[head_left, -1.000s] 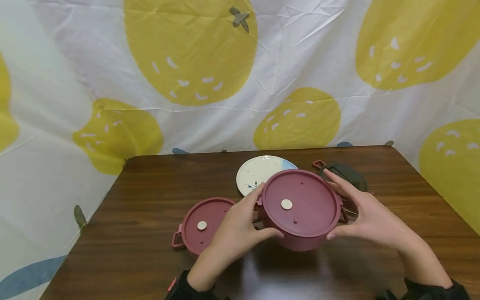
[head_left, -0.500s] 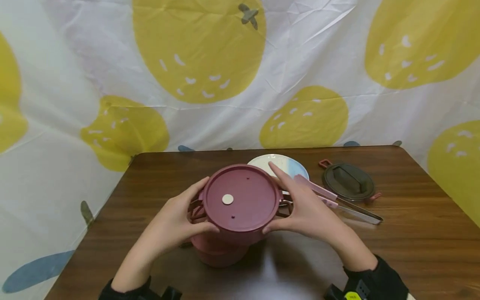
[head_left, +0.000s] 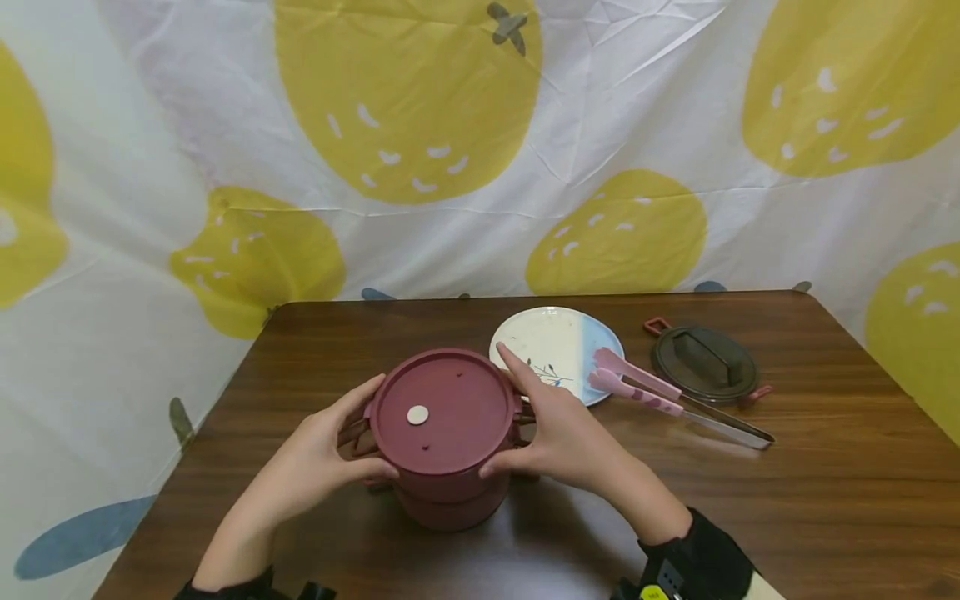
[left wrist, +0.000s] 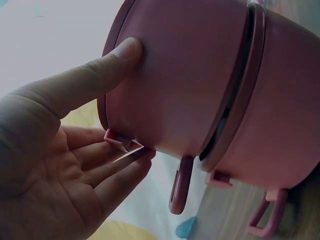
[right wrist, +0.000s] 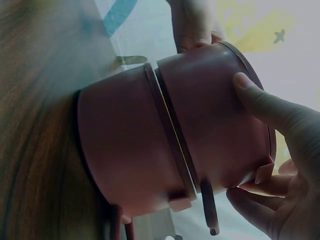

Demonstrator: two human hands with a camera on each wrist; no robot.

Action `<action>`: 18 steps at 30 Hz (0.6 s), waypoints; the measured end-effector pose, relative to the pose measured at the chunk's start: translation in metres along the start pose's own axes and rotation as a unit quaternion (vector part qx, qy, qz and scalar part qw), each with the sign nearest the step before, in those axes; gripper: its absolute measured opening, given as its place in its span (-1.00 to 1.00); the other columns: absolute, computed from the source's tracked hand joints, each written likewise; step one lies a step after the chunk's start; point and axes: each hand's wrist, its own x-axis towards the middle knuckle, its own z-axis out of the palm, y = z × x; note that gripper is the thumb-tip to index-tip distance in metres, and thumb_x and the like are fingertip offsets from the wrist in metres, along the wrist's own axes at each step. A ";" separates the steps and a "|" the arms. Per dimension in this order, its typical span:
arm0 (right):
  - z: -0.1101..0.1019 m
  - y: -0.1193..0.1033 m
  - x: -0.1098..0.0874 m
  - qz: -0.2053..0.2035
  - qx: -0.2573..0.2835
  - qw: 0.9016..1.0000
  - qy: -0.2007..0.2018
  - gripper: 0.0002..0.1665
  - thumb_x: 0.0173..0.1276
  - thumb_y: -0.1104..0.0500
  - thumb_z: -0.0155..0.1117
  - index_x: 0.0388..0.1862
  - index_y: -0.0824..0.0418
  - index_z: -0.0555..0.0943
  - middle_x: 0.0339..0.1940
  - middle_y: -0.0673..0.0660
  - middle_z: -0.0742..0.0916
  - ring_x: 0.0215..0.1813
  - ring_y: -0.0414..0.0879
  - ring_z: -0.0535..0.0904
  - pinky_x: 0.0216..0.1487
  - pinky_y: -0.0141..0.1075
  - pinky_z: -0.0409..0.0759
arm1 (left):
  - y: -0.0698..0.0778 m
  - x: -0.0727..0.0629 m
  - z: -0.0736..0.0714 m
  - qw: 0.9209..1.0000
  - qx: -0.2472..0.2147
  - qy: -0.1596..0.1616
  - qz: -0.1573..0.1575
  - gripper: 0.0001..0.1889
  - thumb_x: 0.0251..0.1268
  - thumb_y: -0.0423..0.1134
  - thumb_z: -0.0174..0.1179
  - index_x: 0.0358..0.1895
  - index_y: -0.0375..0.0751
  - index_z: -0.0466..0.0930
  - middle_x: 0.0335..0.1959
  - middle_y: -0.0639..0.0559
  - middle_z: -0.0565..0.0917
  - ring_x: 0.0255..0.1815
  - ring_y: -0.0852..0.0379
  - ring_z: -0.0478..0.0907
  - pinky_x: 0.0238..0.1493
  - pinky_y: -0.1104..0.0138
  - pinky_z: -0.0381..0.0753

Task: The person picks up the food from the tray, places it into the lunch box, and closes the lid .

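A round mauve-red lidded pot (head_left: 461, 417) with a white dot on its lid stands upright, directly over a matching lidded pot (head_left: 450, 512) on the table. My left hand (head_left: 311, 458) grips the upper pot at its left side, thumb pressed on the front wall and fingers behind by a handle. Across from it my right hand (head_left: 562, 429) holds the same pot, its thumb (right wrist: 255, 97) on the wall. The wrist views show a thin dark gap between the upper pot's base and the lower pot's lid (left wrist: 239, 95). The upper pot hides most of the lower one in the head view.
A white and blue plate (head_left: 525, 333) lies behind the pots. Pink-tipped tongs (head_left: 660, 400) rest with their tips at the plate's right edge. Farther right sits a small dark lidded pan (head_left: 705, 362) with red handles. A fruit-print cloth (head_left: 450, 242) hangs behind the table (head_left: 825, 500).
Both hands have carried the upper pot leftward from near the plate and lowered it over the other pot. The plate and tongs have come into fuller view.
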 end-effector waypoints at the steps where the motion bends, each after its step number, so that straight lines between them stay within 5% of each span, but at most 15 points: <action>1: 0.001 0.000 0.000 0.001 -0.001 1.000 -0.001 0.54 -0.18 -0.14 0.71 0.66 -0.05 -0.07 0.39 -0.03 0.58 0.29 -0.16 0.59 0.36 -0.05 0.51 | -0.001 0.000 0.000 1.000 0.000 0.000 -0.002 0.02 0.07 -0.24 0.49 0.58 -0.22 0.05 0.48 -0.27 0.34 0.34 -0.18 0.51 0.17 0.36 0.64; 9: 0.005 0.000 -0.001 0.008 0.013 1.000 -0.011 0.54 -0.14 -0.13 0.69 0.66 0.06 -0.10 0.42 -0.03 0.56 0.27 -0.21 0.61 0.36 -0.12 0.53 | -0.009 -0.001 0.001 1.000 -0.012 -0.004 -0.006 0.03 0.07 -0.22 0.49 0.59 -0.18 0.04 0.49 -0.24 0.34 0.36 -0.15 0.48 0.19 0.42 0.60; 13: 0.001 0.006 -0.001 0.008 0.008 1.000 -0.029 0.49 -0.08 -0.11 0.67 0.65 0.17 -0.09 0.42 0.07 0.55 0.29 -0.11 0.61 0.34 -0.10 0.55 | -0.013 -0.004 -0.002 1.000 0.010 -0.004 0.011 -0.02 0.14 -0.24 0.44 0.58 -0.23 0.04 0.47 -0.29 0.36 0.38 -0.21 0.46 0.26 0.22 0.59; 18: -0.003 0.021 -0.004 0.011 -0.076 0.996 -0.053 -0.13 0.10 -0.01 0.58 0.38 0.18 0.47 0.10 0.05 0.75 0.09 -0.12 0.68 0.18 -0.15 0.63 | -0.025 -0.007 -0.007 0.994 0.112 0.012 -0.003 -0.33 0.27 -0.31 0.33 0.43 -0.33 0.32 0.32 -0.29 0.54 0.31 -0.26 0.52 0.26 0.01 0.56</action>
